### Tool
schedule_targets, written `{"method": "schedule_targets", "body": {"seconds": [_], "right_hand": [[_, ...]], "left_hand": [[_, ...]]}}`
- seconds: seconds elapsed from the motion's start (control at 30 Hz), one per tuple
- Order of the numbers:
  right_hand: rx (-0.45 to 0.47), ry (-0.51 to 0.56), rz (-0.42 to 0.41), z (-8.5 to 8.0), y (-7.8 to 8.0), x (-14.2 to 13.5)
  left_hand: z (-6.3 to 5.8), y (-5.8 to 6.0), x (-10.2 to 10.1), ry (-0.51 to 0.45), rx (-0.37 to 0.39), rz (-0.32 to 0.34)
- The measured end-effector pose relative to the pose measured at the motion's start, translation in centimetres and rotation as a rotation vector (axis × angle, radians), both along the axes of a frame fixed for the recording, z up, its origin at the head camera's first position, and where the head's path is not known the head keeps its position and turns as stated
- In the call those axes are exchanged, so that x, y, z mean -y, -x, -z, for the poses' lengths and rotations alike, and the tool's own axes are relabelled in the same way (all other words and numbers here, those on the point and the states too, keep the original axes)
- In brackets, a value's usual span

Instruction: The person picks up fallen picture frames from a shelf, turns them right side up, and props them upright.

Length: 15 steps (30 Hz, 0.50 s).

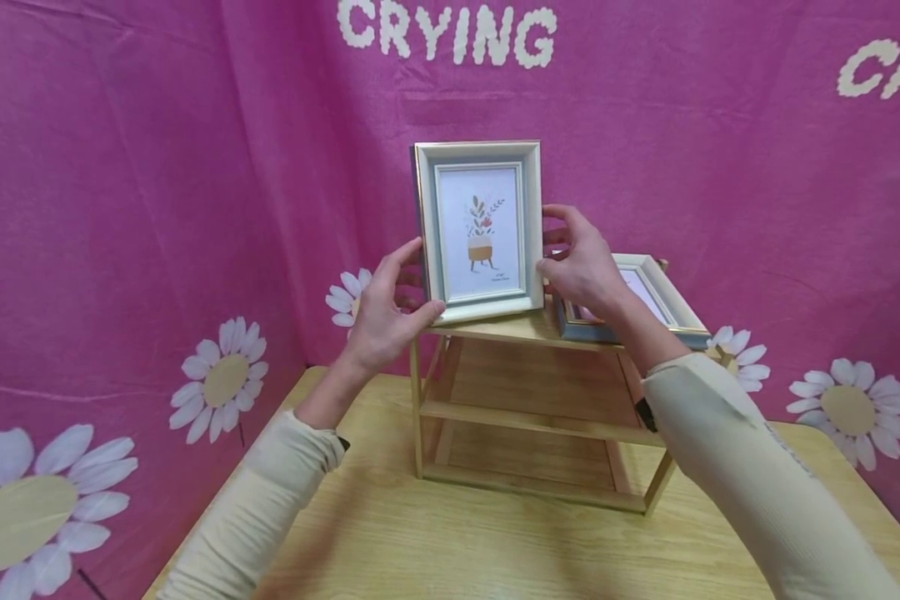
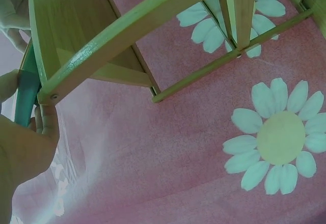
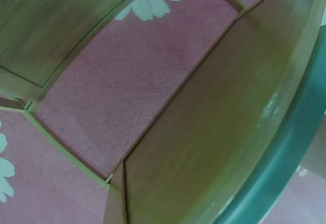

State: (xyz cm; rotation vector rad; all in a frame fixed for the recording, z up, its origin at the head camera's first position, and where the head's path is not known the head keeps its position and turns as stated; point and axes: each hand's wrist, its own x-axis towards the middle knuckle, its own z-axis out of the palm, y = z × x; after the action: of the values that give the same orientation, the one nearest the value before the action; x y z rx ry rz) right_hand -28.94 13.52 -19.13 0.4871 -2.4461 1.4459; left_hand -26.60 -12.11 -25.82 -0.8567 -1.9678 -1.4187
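Observation:
A cream and grey-blue picture frame (image 1: 530, 225) with a potted-plant print stands upright at the left end of the wooden shelf's top (image 1: 521, 327). My left hand (image 1: 384, 317) grips its lower left corner, thumb in front and fingers at the side and behind. In the left wrist view, that hand (image 2: 25, 150) holds the frame's edge (image 2: 26, 99) beside the shelf corner. My right hand (image 1: 581, 262) holds the right edge between thumb and fingers, their tips partly hidden. A second picture frame (image 1: 671, 292) lies flat on the shelf top, partly behind my right wrist.
The three-level wooden shelf (image 1: 540, 423) stands on a light wood table (image 1: 420, 542). Pink cloth (image 1: 157, 167) with white daisies and lettering hangs behind and to the left. In the right wrist view, a grey-blue frame edge (image 3: 285, 147) runs along the shelf board (image 3: 219, 117).

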Motion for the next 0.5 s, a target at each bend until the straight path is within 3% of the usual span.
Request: {"method": "schedule_targets", "body": {"seconds": [0.2, 0.5], "right_hand": [[0.023, -0.015, -0.001, -0.2, 0.2, 0.2], [-0.005, -0.075, 0.016, -0.3, 0.8, 0.3]], "left_hand": [[0.2, -0.2, -0.6, -0.016, -0.059, -0.01], [0.2, -1.2, -1.5, -0.003, -0.099, -0.077]]}}
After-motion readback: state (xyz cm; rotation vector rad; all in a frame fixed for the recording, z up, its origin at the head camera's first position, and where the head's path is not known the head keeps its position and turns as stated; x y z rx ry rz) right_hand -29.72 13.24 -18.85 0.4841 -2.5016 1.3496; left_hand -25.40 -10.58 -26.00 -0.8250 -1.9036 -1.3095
